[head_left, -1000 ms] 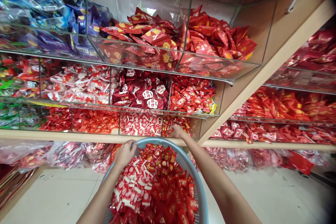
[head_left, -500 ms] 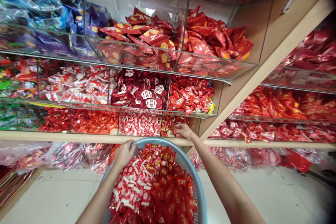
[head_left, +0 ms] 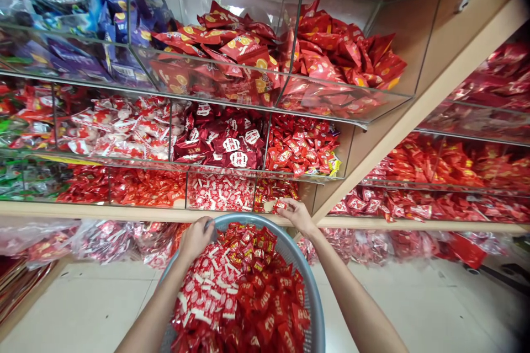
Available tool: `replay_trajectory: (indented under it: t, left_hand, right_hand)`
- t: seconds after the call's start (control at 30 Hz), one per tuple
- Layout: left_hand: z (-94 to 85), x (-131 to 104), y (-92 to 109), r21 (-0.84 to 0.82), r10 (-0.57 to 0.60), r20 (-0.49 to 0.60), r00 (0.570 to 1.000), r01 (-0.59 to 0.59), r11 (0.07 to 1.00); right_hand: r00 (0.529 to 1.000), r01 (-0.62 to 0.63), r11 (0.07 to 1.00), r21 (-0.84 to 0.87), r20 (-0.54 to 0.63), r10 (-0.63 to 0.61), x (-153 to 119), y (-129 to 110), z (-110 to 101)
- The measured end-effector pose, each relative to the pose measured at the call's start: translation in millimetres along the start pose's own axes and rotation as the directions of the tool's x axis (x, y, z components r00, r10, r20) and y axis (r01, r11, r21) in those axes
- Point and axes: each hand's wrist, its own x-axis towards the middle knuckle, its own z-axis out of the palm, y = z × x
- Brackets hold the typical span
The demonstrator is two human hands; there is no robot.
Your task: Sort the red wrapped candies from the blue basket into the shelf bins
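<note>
My left hand [head_left: 197, 240] is closed on the upper left rim of a round grey-blue plastic basket [head_left: 317, 292]. Inside lie red-and-white wrapped candies [head_left: 207, 287], red candies with gold lettering [head_left: 273, 300] and small red-and-yellow ones [head_left: 252, 245]. Just beyond the basket, my right hand [head_left: 298, 215] is at the front of the lowest shelf's right compartment, its fingers pinched on a small red wrapped candy [head_left: 280, 206]. More red-and-yellow candies [head_left: 269, 190] lie behind it, beside a compartment of red-and-white candies [head_left: 219, 192].
Clear dividers split the shelves into bins, with maroon packets [head_left: 227, 143] and larger red packets [head_left: 244, 47] above. A slanting wooden panel [head_left: 389, 138] stands to the right. Plastic bags of candy [head_left: 107, 242] sit beneath the wooden shelf edge [head_left: 136, 212], over a tiled floor [head_left: 99, 309].
My right hand has drawn slightly back to the right, and a red candy now shows at its fingertips. My left hand stays on the basket rim. The view has shifted slightly.
</note>
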Motion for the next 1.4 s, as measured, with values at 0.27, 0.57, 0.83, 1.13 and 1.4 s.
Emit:
replay_trajectory:
  t: [0.27,0.57,0.83,1.13,1.4]
  left_hand:
    - [-2.7,-1.0,2.9,-0.009,-0.009,0.002,1.0,0.009,1.0]
    - [-0.7,-0.2,0.7,-0.005,-0.004,0.002,1.0,0.004,1.0]
    - [-1.6,-0.9,1.6,0.003,-0.007,0.002,1.0,0.007,1.0]
    - [-3.5,-2.4,3.6,0.009,-0.002,0.003,1.0,0.002,1.0]
    - [-0.6,-0.9,0.6,0.01,0.003,-0.006,1.0,-0.003,1.0]
  right_hand:
    - [0.999,0.024,1.0,0.005,-0.039,-0.024,2.6,-2.5,4.4]
    - [0.993,0.06,0.997,-0.056,0.109,-0.054,-34.1,-2.0,33.2]
    - [0.986,0.074,0.987,-0.146,0.158,-0.051,-51.0,13.1,46.9]
    - [0.96,0.235,0.92,-0.314,0.221,-0.17,-58.6,33.8,60.6]
    - [0.958,0.277,0.904,-0.327,0.17,-0.232,-61.9,41.7,58.3]
